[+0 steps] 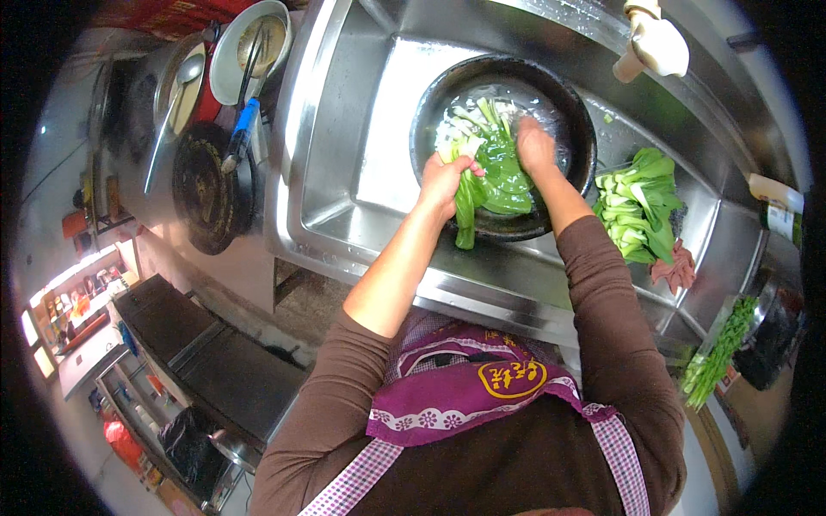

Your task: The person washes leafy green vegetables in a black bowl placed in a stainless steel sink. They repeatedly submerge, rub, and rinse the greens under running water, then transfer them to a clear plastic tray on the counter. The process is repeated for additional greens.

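Note:
A dark round basin (561,90) of water stands inside a stainless steel sink (335,148). Green leafy vegetables (506,174), which look like bok choy, float in it. Over the basin's left part, my left hand (444,184) is closed around a bok choy stalk (466,209), whose leaf hangs past the near rim. My right hand (537,147) is at the water beside the leaves, blurred, its fingertips partly hidden. Whether it grips anything does not show. To the right of the basin, a pile of bok choy (635,209) lies on the sink floor.
A tap (648,48) juts over the sink's far side. A reddish-brown cloth (675,267) lies by the pile. Left of the sink are a pale bowl (222,71) with utensils, a ladle (169,122) and a dark round lid or board (203,187). Green herbs (723,351) lie at right.

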The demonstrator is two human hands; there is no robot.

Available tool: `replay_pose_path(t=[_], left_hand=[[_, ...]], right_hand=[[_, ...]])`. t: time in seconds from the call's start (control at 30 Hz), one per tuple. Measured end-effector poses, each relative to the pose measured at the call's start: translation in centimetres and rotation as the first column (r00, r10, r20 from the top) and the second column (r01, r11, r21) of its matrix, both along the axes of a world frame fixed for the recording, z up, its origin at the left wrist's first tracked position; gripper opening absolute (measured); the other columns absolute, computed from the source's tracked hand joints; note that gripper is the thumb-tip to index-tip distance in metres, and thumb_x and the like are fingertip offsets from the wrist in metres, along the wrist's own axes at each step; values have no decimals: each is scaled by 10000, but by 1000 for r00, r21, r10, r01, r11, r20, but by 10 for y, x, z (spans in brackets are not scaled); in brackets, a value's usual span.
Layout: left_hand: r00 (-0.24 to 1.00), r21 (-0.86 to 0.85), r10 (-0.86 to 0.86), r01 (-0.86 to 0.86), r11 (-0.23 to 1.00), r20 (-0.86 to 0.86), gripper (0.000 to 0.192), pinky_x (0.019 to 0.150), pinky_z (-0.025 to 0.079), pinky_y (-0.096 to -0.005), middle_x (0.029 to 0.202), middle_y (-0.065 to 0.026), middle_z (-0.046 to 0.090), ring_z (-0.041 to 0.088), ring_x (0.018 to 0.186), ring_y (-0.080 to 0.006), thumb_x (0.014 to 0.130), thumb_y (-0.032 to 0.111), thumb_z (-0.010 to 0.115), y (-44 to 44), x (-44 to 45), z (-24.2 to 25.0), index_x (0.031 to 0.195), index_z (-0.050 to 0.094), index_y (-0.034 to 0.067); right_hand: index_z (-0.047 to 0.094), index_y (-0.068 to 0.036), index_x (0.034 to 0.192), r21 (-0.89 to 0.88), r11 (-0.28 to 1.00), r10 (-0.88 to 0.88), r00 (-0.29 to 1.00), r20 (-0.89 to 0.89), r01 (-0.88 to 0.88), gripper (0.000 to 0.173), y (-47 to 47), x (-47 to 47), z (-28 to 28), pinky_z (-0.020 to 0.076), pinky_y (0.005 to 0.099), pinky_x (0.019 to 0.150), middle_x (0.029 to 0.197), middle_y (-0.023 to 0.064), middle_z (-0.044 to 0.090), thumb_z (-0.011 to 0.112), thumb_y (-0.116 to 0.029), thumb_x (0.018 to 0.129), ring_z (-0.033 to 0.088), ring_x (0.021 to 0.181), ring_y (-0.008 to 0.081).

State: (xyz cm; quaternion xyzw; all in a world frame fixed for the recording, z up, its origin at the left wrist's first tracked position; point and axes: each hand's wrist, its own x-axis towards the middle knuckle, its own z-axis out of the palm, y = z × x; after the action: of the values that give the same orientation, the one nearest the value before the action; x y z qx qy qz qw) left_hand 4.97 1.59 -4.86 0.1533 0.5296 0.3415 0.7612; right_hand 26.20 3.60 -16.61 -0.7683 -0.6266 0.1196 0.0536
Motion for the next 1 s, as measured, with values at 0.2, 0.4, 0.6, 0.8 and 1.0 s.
replay_pose_path(t=[0.2, 0.4, 0.6, 0.8, 1.0], left_hand=[[999, 34, -40, 40, 999, -14, 182, 686, 536, -342, 819, -105, 629, 632, 723, -216, 828, -41, 566, -2, -1, 1, 1007, 565, -9], [999, 29, -46, 46, 999, 8, 199, 672, 547, -343, 821, -110, 629, 640, 721, -222, 835, -36, 563, -1, 0, -2, 1033, 567, -17], [996, -8, -31, 32, 999, 83, 196, 683, 558, -344, 828, -117, 625, 655, 743, -252, 861, -24, 544, -2, 2, 1, 1057, 561, -26], [994, 36, -49, 46, 998, 95, 171, 669, 553, -316, 842, -106, 629, 644, 721, -213, 879, -15, 563, -1, 3, 6, 1050, 572, -17], [988, 83, 5, -18, 996, 155, 124, 640, 499, -266, 851, -95, 643, 610, 729, -162, 880, 0, 612, -2, 4, 11, 1000, 585, -15]], right_hand=[[596, -18, 827, -143, 949, -284, 568, -772, 280, 256, -6, 11, 31, 476, 353, 590, 670, 83, 627, 561, -235, 958, 600, 563, 172], [482, -88, 1274, -306, 936, -332, 148, -932, 171, 310, -27, -12, 68, 348, 216, 499, 693, -40, 430, 428, -260, 1022, 383, 554, 67], [585, -33, 980, -342, 939, -340, -63, -938, 35, 336, -33, -22, 109, 283, 212, 440, 598, -45, 390, 441, -334, 1019, 332, 477, 55], [568, -43, 901, -437, 884, -446, 22, -895, 165, 389, -35, -33, 120, 231, 222, 409, 569, -46, 389, 423, -384, 1022, 303, 445, 55], [614, 3, 1032, -184, 970, -181, -35, -983, 161, 183, -37, -51, 116, 476, 245, 602, 853, 61, 607, 507, -135, 977, 583, 747, 140]])
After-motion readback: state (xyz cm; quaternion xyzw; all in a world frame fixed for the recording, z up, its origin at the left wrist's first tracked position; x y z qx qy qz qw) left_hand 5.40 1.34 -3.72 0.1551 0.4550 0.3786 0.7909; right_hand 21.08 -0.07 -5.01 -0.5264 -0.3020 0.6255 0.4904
